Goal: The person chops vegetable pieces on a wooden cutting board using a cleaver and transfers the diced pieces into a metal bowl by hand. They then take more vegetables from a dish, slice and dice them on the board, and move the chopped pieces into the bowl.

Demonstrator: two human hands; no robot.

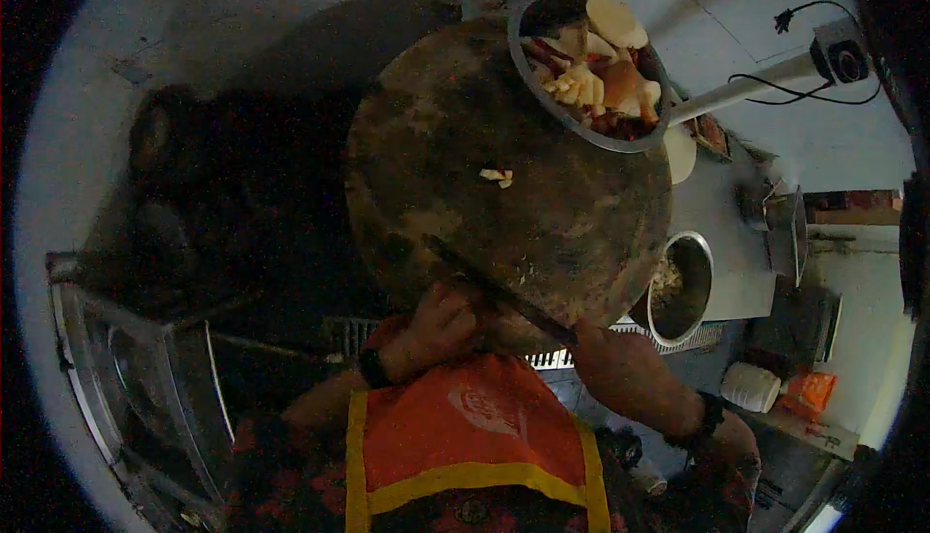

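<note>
A large round wooden chopping block (508,191) lies before me. My right hand (599,355) is closed around the handle end of a dark knife (501,289), whose blade lies slanting over the block's near part, its tip pointing up and left. My left hand (447,318) rests at the block's near edge, beside the blade, with its fingers curled; whether it holds anything is too dark to tell. A small pale scrap of food (498,176) sits near the middle of the block. At the block's far right edge stands a metal bowl (559,113) full of cut meat pieces (617,86).
At the right stands a metal pot (710,264) with pale food pieces inside. A black device with a cable (839,57) is at the upper right. A white tub (750,387) and an orange packet (808,395) are at the lower right. A metal-framed unit (145,387) stands at the left.
</note>
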